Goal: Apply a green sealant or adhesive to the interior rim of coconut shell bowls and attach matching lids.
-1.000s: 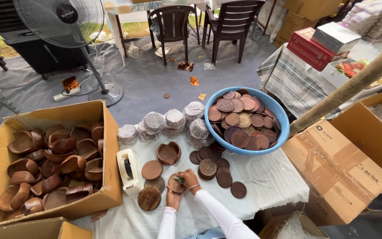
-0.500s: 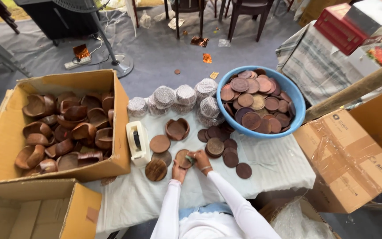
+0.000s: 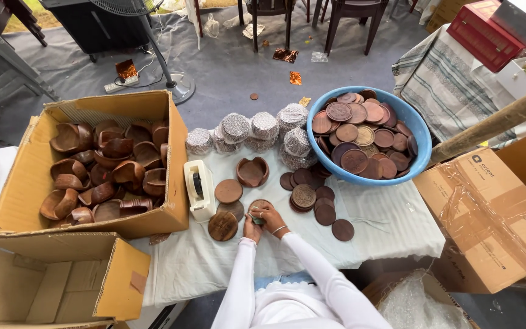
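While both white-sleeved arms reach up from the frame's bottom, the left hand and right hand close together on a small wooden disc at desk centre; beyond, a tape dispenser, then a blue basin upper right.

A table draped in white cloth carried an open cardboard box of wooden bowls, a white tape dispenser, loose brown wooden discs, wrapped stacks, a heart-shaped wooden dish and a blue basin of discs.
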